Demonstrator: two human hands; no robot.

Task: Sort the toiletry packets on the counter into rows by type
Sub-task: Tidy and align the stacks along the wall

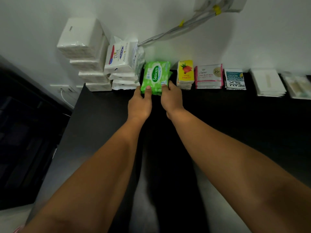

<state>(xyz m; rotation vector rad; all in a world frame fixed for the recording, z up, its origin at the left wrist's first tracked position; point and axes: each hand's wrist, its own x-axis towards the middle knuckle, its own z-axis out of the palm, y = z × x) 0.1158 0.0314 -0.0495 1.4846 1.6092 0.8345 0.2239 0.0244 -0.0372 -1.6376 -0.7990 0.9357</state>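
Observation:
A green Sanicare wipes packet (155, 74) lies on top of a green stack at the back of the black counter (218, 115). My left hand (140, 105) grips its near left corner, thumb on top. My right hand (171, 98) holds the near right corner. To the left stand a stack of white Dove packets (120, 56) and a taller pile of white tissue packs (80, 39). To the right lie a yellow strawberry packet stack (185, 71), pink Dove sachets (208, 75), Cream Silk sachets (234, 78), white flat packets (267, 81) and pale packets (297, 86).
The white wall (168, 22) runs right behind the row, with grey cables (176, 29) along it. The counter's left edge drops to a dark cabinet (25, 140). A wall outlet with a white cord (64, 91) sits at the left.

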